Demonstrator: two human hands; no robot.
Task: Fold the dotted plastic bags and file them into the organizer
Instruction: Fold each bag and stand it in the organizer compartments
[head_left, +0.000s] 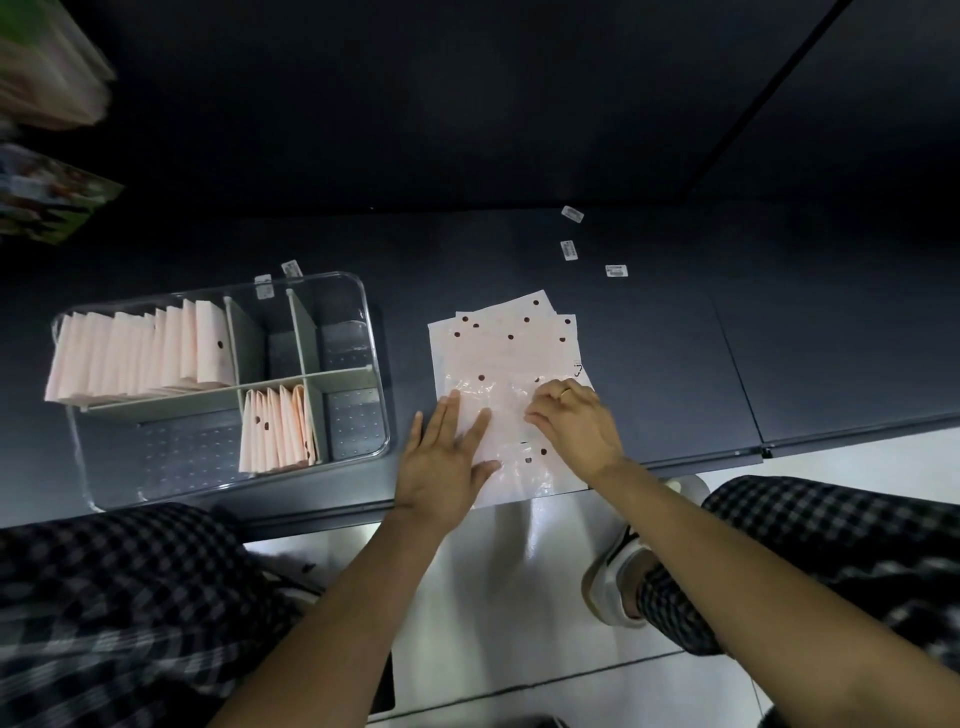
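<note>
Those little white stickers (616, 270) on the dark counter (779, 338) are too blurry to read. The pale pink dotted bags (506, 343) are sitting stacked right of the clear organizer (374, 332) (folded ones are already filling two slots). Your left hand (441, 462) is lying flat on the top bag, while your right hand (574, 421) is pinching it.

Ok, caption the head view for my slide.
Left hand flattens a dotted bag while right hand pinches it, beside the part-filled organizer.
</note>
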